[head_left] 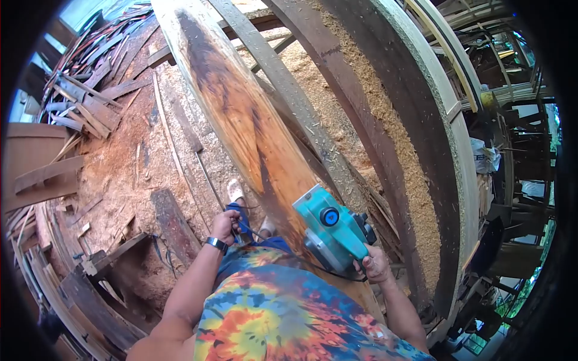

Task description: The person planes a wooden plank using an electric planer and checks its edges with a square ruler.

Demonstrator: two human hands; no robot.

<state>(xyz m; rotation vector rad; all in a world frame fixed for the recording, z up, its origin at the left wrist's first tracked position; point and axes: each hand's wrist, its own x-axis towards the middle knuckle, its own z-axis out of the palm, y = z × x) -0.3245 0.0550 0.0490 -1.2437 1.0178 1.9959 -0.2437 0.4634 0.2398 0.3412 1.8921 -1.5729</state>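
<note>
A teal electric planer [330,227] rests on a long wooden plank [253,126] with orange-brown grain and a dark streak. My right hand [377,265] is closed around the planer's rear handle. Off the plank's left side, my left hand [225,225], with a watch on the wrist, is closed on a dark power cord [208,179]. The cord runs up from the fist toward the floor and also past my shirt toward the planer. The planer's underside is hidden against the wood.
Beside the plank lie a narrow grey board [289,84] and wide dark timbers [385,138] strewn with shavings. Sawdust [132,174] covers the floor around my feet. Scrap wood piles [90,102] stand at the left; a loose dark board [173,219] lies near my left arm.
</note>
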